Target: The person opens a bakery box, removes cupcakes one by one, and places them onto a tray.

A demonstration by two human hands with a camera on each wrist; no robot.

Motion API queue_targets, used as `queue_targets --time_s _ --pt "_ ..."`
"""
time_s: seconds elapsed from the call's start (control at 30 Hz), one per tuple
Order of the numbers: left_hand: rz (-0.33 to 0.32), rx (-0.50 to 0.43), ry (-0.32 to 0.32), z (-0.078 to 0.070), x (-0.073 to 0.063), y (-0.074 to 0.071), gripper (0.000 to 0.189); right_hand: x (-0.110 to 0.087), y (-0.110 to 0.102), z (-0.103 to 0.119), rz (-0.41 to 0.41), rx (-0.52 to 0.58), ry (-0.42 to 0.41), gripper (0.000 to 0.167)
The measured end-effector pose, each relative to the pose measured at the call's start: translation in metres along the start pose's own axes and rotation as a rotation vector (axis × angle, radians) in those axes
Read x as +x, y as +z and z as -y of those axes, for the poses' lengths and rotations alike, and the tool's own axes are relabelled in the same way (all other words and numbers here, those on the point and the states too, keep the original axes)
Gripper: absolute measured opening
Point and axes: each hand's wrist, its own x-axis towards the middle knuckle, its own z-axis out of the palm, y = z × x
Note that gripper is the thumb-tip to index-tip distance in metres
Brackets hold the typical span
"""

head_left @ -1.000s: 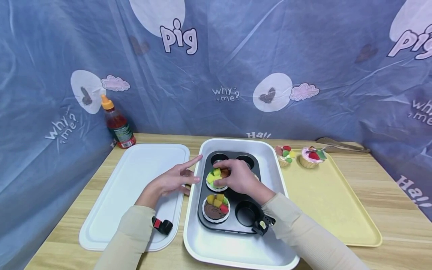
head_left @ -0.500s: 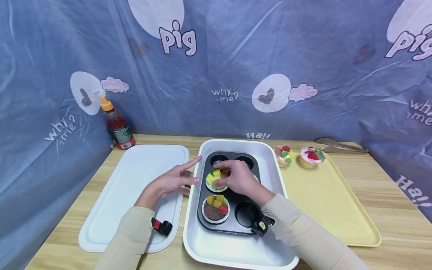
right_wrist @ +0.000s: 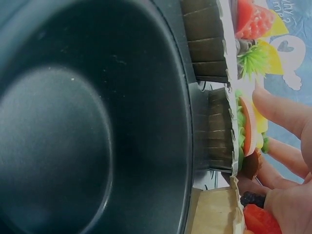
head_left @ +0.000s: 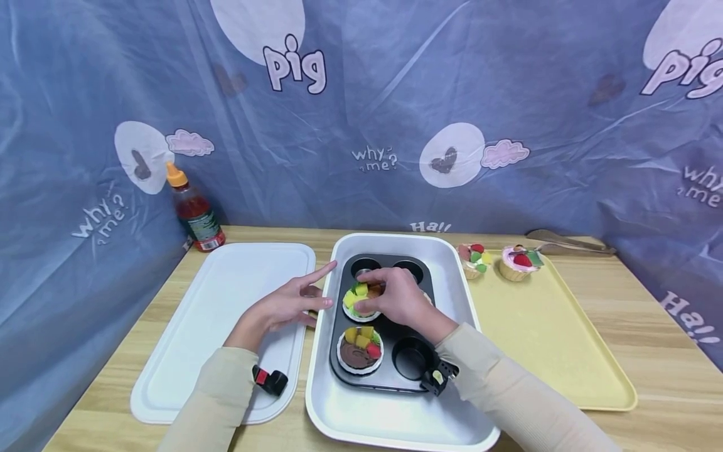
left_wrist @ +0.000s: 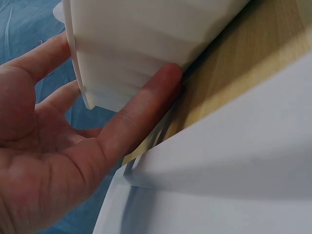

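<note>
My right hand (head_left: 400,300) reaches into the dark muffin tin (head_left: 390,383) and grips the topping of the green-topped cupcake (head_left: 354,306) in the left middle cup. In the right wrist view its fingers curve about this cupcake's fruit (right_wrist: 248,126). A chocolate cupcake (head_left: 357,356) sits in the near left cup. Another cupcake (right_wrist: 217,209), with red and black fruit, is mostly hidden by my right hand in the head view. My left hand (head_left: 285,304) touches the left wall of the white deep tray (head_left: 361,414), its fingers spread.
To the left lies a white flat tray (head_left: 231,289). A yellow tray (head_left: 542,333) is on the right, with two cupcakes (head_left: 515,267) at its far edge and tongs (head_left: 570,243) behind. A sauce bottle (head_left: 194,210) stands back left. A blue printed cloth (head_left: 339,125) hangs behind.
</note>
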Motion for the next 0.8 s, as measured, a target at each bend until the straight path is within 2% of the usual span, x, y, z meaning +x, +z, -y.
queue_targets --time_s 0.5,0.8 --pt "0.007 -0.001 0.007 0.0018 -0.0011 0.0003 0.084 -0.0008 0.0006 0.0014 0.003 0.012 0.043 0.049" --pt "0.005 0.001 0.014 0.0025 0.0003 0.0 0.082 0.0 0.0011 0.0009 -0.009 0.033 0.032 0.048"
